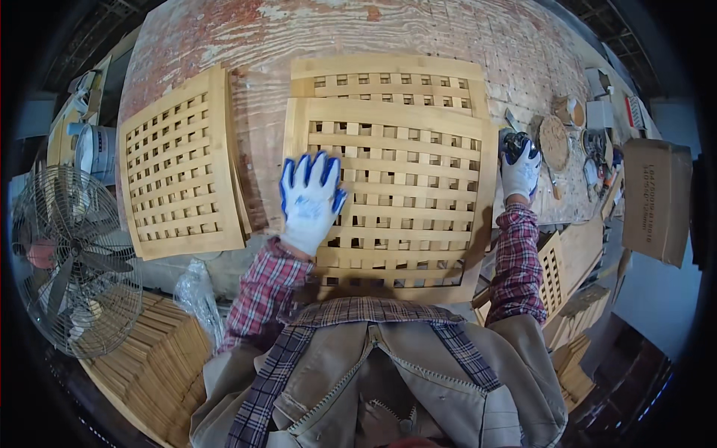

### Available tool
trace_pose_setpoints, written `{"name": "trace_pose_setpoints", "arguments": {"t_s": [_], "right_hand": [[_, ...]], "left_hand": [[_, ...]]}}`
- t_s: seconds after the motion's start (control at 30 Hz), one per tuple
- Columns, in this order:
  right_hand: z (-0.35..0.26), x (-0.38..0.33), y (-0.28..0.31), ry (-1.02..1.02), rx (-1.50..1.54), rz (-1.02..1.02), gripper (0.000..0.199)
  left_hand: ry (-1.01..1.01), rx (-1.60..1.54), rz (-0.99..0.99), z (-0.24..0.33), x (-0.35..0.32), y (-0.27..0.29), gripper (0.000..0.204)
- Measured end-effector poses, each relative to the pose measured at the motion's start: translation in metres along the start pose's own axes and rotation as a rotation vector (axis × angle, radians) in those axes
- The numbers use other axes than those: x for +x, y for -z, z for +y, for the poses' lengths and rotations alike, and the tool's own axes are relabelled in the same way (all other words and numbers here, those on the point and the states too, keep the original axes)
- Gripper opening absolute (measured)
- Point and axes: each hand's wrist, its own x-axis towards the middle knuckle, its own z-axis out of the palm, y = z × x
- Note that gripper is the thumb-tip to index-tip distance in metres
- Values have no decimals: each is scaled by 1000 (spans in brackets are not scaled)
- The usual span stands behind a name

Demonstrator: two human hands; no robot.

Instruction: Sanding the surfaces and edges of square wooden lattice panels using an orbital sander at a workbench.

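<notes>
In front of me lies a light wooden lattice panel (403, 187), overlapping another lattice panel (388, 69) behind it. My left hand (311, 198), in a white and blue work glove, rests flat on the front panel's left edge with its fingers spread. Off the panel's right side, my right hand (520, 170), gloved alike, has its fingers wrapped over a dark rounded object (514, 142) on the worktable. The fingers cover much of that object, so its kind cannot be made out.
More lattice panels (175, 168) are stacked on the table's left. A floor fan (75, 261) and piled wooden pieces (153, 366) stand at lower left. On the right are a round wooden disc (553, 142), small tools, a tape roll (573, 112) and a cardboard box (656, 200).
</notes>
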Motion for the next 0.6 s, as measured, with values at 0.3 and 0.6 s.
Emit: {"name": "trace_pose_setpoints", "arguments": {"t_s": [0.3, 0.6], "right_hand": [[35, 44, -24, -82, 218, -50, 84], [35, 39, 48, 50, 513, 57, 79]], "left_hand": [[-131, 3, -43, 13, 37, -24, 52], [-156, -162, -102, -9, 24, -27, 59]]}}
